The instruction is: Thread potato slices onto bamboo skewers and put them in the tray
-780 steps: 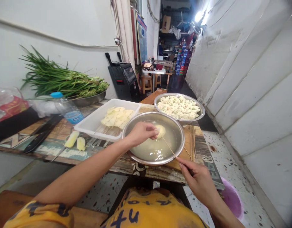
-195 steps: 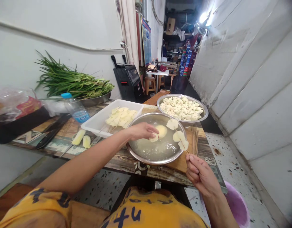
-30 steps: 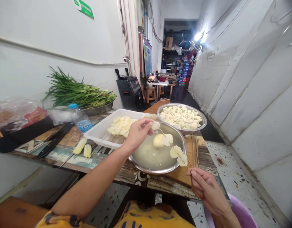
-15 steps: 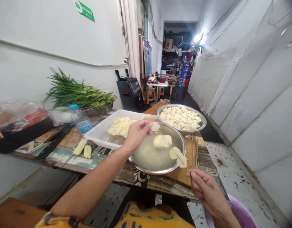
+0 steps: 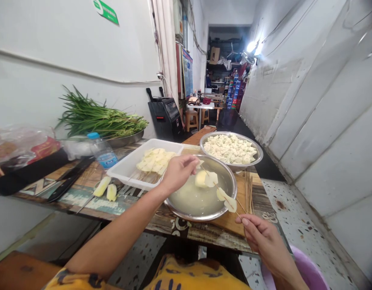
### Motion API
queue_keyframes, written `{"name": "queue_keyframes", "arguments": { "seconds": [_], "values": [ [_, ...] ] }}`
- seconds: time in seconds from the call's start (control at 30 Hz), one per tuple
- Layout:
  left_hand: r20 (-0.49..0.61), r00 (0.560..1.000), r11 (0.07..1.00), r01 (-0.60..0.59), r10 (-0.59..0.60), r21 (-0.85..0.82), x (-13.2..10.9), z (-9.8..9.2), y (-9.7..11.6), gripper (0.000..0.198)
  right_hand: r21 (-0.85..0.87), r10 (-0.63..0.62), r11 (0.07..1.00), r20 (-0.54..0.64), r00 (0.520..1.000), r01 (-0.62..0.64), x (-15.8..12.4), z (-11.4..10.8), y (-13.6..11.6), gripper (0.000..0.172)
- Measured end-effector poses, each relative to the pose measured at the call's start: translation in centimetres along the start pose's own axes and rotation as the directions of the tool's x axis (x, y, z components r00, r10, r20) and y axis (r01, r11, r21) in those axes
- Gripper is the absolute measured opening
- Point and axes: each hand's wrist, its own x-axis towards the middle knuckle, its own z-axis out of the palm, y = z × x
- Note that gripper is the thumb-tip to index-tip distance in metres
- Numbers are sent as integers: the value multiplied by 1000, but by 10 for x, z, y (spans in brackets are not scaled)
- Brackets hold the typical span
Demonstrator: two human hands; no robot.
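My right hand (image 5: 262,237) pinches the lower end of a thin wooden skewer (image 5: 238,215) over the steel basin's near right side. Several pale potato slices (image 5: 231,204) are threaded along it, spaced apart. At the skewer's far tip, my left hand (image 5: 182,171) is closed on another potato slice (image 5: 200,164), mostly covered by the fingers. Beneath both hands stands the steel basin (image 5: 200,218) of cloudy water, where a peeled potato (image 5: 200,179) shows behind the skewered slices. Left of the basin, a white plastic tray (image 5: 122,172) contains skewered slices (image 5: 155,160).
Behind the basin is a bowl of cauliflower florets (image 5: 229,148). Bare skewers (image 5: 248,191) lie on a wooden board (image 5: 231,225) at right. To the left are a water bottle (image 5: 104,153), a black-handled knife (image 5: 63,187), two pale vegetable pieces (image 5: 111,192) and green chives (image 5: 101,119).
My left hand has turned slightly and shifted right, now covering more of the slice at the tip. The skewer's slices sit a touch lower and more tilted. My right hand keeps its grip.
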Motion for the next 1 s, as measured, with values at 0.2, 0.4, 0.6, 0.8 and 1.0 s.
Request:
{"name": "queue_keyframes", "arguments": {
  "seconds": [0.2, 0.4, 0.6, 0.8, 1.0],
  "values": [
    [47, 999, 998, 14, -17, 58, 2, -4, 3, 21, -56, -27, 998, 33, 999, 29, 3, -6, -1, 35],
    [-1, 999, 997, 48, -48, 55, 3, -2, -2, 20, -56, -27, 998, 35, 999, 29, 1, -11, 1, 34],
    [-14, 994, 992, 103, -105, -74, 4, 3, -4, 21, -48, -27, 998, 27, 999, 28, -4, -11, 3, 34],
    [-39, 993, 992, 109, -112, -70, 2, 4, -1, 20, -51, -21, 998, 17, 1000, 22, -4, -9, 3, 36],
    [37, 991, 989, 131, -128, -64, 1, 3, -2, 20, -74, -42, 996, 20, 999, 43, 0, -9, 5, 34]
  ]
}}
